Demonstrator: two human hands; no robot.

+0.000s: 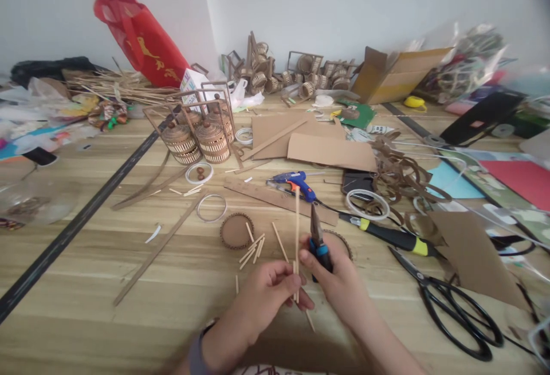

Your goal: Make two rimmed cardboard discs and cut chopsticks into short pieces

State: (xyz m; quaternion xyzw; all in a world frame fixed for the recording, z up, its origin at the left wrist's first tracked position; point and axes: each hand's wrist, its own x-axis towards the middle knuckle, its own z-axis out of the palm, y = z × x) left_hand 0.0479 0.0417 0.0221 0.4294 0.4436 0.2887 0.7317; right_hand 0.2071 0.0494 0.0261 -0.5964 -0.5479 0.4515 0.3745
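Left hand pinches two thin sticks. Right hand grips pliers just beside them. Loose sticks lie nearby.

We take this for a handicraft workspace; whether within a home, we cannot tell. Our evidence: a wooden worktable strewn with a glue gun, big scissors, cut cardboard and tangled brown strips, several alike lidded baskets standing together, and more small slatted baskets piled near the pale wall.
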